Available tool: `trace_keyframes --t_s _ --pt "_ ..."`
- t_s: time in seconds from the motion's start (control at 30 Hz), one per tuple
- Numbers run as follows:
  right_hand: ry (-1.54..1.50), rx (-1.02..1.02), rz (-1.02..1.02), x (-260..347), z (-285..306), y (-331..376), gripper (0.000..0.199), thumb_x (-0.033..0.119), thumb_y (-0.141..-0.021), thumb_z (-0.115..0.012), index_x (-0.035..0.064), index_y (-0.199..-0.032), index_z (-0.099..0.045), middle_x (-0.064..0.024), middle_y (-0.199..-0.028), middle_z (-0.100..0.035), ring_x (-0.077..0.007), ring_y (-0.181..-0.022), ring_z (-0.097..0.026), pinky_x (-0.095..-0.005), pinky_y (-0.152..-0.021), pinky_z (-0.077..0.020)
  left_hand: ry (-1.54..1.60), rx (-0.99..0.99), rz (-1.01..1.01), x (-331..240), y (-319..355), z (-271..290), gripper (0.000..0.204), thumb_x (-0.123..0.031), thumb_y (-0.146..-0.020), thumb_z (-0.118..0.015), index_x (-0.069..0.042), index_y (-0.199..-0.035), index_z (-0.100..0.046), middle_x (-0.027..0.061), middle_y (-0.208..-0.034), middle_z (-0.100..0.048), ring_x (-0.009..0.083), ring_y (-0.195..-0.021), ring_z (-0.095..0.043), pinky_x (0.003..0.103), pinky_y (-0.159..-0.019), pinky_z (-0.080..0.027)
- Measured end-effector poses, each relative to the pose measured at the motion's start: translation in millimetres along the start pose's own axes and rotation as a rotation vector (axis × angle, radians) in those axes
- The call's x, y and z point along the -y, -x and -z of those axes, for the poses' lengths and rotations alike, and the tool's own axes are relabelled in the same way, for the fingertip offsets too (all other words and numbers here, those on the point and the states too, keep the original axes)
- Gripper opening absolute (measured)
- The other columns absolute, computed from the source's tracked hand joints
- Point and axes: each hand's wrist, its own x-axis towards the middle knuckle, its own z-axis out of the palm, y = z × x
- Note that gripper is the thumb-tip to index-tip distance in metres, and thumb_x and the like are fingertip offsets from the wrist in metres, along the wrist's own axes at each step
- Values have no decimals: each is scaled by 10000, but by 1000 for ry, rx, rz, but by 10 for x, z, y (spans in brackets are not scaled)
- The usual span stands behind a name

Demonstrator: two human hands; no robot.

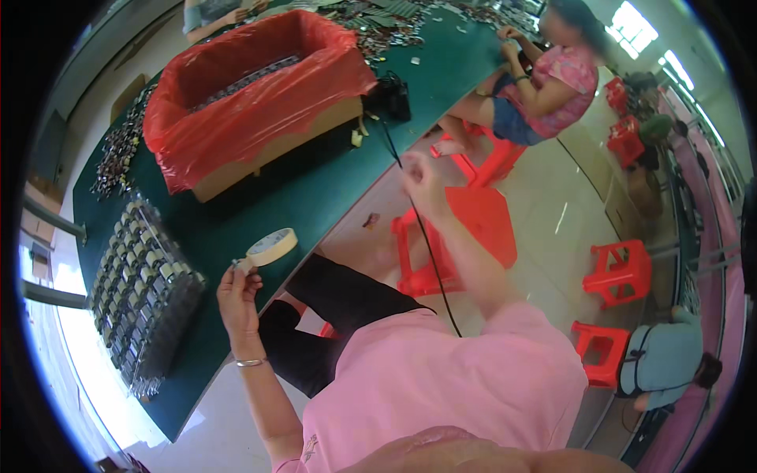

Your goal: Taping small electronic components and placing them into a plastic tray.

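Note:
My left hand [239,303] is at the near edge of the green table, its fingertips pinched on a small silvery part [245,266]. Right beside those fingertips a roll of cream masking tape [272,247] rests on the tabletop. My right hand [423,183] is raised past the table's edge, fingers curled together; whatever they hold, if anything, is too small to make out. Close by it runs a thin black cable [426,236]. Left of my left hand, clear plastic trays [146,296] hold rows of small parts wrapped in cream tape.
A carton lined with red plastic [260,98] stands on the green table [315,185], small metal parts inside. Loose parts [126,146] are heaped to its left. A black object [388,96] sits at its right. Another person [552,87] sits beyond, near red stools [481,229].

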Motion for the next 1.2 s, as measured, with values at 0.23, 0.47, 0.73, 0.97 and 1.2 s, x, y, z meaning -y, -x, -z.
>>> trace_keyframes --t_s 0.23,0.47,0.73,0.97,1.2 --pt "-100 -450 -246 -682 2427 -1309 696 107 -868 -617 40 -1429 -212 -110 -756 -631 -150 -492 -576 -269 -416 -473 102 30 -76 52 -127 136 229 -121 -964 -559 18 -1145 -578 133 -981 -669 166 -815 -637 268 -725 -537" --pt "-406 218 -290 -654 1431 -814 126 93 -922 -552 15 -1005 -604 -68 -779 -642 -114 -601 -595 -226 -528 -489 221 -115 -215 203 -96 280 252 -35 -949 -533 78 -1174 -540 167 -1122 -604 250 -1027 -589 372 -947 -477" --pt "-317 1502 -424 -113 -1143 1292 263 173 -935 -563 -3 -1127 -596 -89 -906 -674 -157 -735 -653 -264 -673 -533 99 2 -234 200 -190 542 291 -146 -957 -572 71 -1151 -557 206 -1107 -626 258 -988 -607 364 -922 -500" --pt "-759 937 -1212 -998 -2625 2050 328 97 -939 -513 24 -1258 -489 -139 -1085 -608 -295 -978 -614 -466 -808 -533 150 -17 -271 227 -75 316 269 -135 -947 -586 62 -1130 -579 186 -1064 -650 248 -936 -636 347 -872 -522" --pt "-919 1060 -1204 -1113 -2801 2372 370 115 -938 -544 22 -1289 -478 -134 -1194 -556 -338 -1111 -531 -562 -921 -465 153 -43 -260 128 -9 418 275 -155 -954 -580 49 -1138 -575 175 -1067 -647 239 -953 -626 347 -865 -520"
